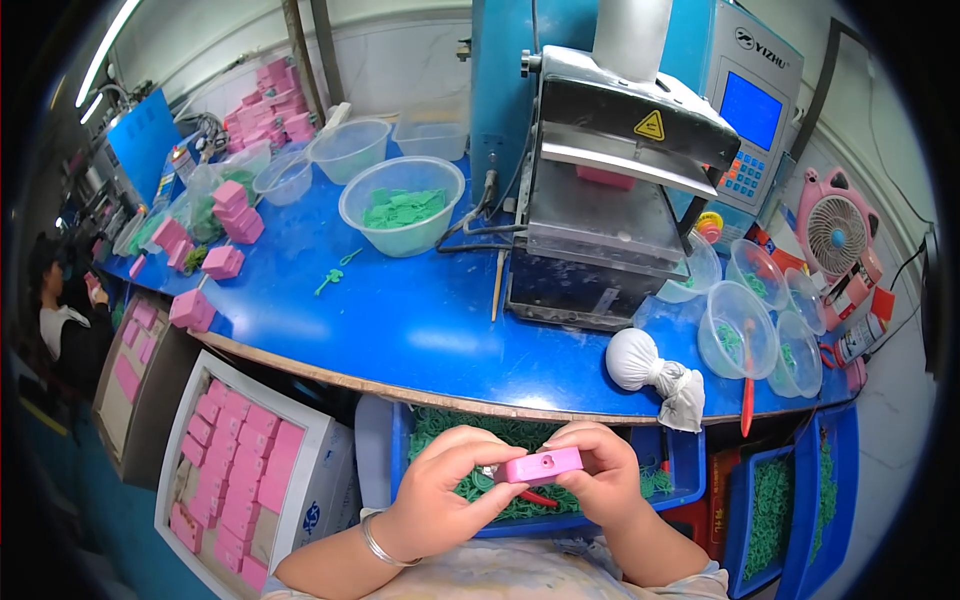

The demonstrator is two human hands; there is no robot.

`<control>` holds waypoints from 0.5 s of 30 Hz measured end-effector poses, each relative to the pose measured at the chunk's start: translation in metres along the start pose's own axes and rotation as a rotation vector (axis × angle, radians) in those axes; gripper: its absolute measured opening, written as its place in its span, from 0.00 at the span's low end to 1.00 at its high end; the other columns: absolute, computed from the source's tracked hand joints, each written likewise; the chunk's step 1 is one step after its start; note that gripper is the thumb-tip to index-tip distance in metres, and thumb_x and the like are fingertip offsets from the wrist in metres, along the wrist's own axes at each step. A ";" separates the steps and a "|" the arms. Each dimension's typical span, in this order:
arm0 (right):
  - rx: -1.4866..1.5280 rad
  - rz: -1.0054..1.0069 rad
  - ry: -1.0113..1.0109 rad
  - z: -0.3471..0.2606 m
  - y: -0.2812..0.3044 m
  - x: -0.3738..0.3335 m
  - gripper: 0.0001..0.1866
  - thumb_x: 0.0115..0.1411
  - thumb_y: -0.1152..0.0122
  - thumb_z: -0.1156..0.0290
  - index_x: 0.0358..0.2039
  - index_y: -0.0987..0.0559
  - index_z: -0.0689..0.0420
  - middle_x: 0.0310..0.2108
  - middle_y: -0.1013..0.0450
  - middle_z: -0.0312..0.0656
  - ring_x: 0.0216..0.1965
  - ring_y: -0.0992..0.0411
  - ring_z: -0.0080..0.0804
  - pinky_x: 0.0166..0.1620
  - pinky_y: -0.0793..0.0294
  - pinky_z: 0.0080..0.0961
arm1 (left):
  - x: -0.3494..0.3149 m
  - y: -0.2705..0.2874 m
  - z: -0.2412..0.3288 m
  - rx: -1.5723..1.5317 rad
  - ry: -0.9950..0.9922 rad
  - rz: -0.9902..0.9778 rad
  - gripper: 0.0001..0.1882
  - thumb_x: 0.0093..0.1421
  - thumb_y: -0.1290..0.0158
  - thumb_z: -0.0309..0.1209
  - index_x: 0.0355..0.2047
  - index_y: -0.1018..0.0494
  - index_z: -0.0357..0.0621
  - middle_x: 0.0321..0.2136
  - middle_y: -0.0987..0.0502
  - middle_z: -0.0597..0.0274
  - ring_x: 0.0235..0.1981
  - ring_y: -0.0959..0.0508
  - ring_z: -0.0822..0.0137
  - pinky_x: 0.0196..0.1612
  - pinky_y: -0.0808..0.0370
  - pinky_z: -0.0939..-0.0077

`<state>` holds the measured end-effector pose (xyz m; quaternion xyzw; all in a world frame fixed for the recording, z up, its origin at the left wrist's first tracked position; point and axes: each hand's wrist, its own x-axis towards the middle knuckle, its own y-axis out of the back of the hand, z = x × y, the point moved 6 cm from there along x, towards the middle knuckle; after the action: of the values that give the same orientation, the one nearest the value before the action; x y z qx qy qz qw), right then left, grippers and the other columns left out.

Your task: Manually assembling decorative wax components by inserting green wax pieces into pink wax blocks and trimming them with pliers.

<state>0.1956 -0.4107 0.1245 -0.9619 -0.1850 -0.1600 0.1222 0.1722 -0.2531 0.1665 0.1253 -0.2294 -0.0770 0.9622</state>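
Note:
Both my hands hold a small pink block with a small hole in the side facing me. My left hand, with a bracelet at its wrist, pinches the block's left end between thumb and fingers. At the other end, my right hand grips it the same way. Beneath the block is a blue bin filled with thin green pieces. A red-handled object lies among them, partly hidden by my hands and the block.
On the blue table stand a press with a pink block inside, a bowl of green pieces, a white cloth bundle and small tubs. Left are a box of pink blocks and another person. A pink fan stands right.

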 end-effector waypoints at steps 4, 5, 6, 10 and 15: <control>-0.502 0.085 0.143 -0.013 -0.004 -0.003 0.17 0.45 0.32 0.74 0.36 0.27 0.60 0.33 0.29 0.45 0.31 0.30 0.30 0.36 0.29 0.23 | -0.004 -0.002 0.008 0.285 -0.156 0.126 0.17 0.44 0.39 0.23 0.37 0.27 0.38 0.31 0.26 0.57 0.31 0.27 0.61 0.36 0.30 0.70; -0.504 0.086 0.145 -0.015 -0.004 -0.002 0.17 0.45 0.32 0.74 0.36 0.27 0.60 0.33 0.29 0.45 0.31 0.30 0.30 0.36 0.29 0.23 | -0.005 -0.001 0.005 0.284 -0.158 0.126 0.17 0.44 0.39 0.23 0.37 0.27 0.38 0.31 0.26 0.57 0.31 0.27 0.61 0.36 0.30 0.70; -0.554 0.090 0.190 -0.017 -0.005 -0.002 0.17 0.44 0.31 0.74 0.34 0.27 0.60 0.32 0.29 0.44 0.30 0.30 0.30 0.34 0.30 0.24 | -0.006 -0.002 0.002 0.337 -0.185 0.110 0.21 0.44 0.39 0.24 0.40 0.29 0.39 0.34 0.27 0.56 0.33 0.27 0.60 0.38 0.30 0.69; -0.573 0.132 0.223 -0.021 -0.007 0.000 0.15 0.44 0.32 0.75 0.32 0.28 0.59 0.27 0.30 0.42 0.28 0.31 0.30 0.31 0.31 0.23 | -0.005 -0.011 0.016 0.553 -0.298 0.115 0.31 0.43 0.39 0.26 0.50 0.36 0.40 0.43 0.33 0.52 0.41 0.30 0.56 0.44 0.31 0.63; -0.422 -0.058 -0.077 -0.010 -0.017 0.013 0.15 0.47 0.34 0.75 0.35 0.29 0.60 0.28 0.31 0.41 0.29 0.30 0.28 0.32 0.30 0.20 | -0.013 -0.024 -0.009 0.676 -0.302 -0.067 0.40 0.38 0.36 0.28 0.52 0.41 0.39 0.44 0.36 0.50 0.45 0.33 0.52 0.47 0.33 0.61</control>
<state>0.1975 -0.3946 0.1412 -0.9658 -0.1798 -0.1616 -0.0938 0.1629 -0.2720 0.1466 0.4305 -0.3769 -0.0458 0.8188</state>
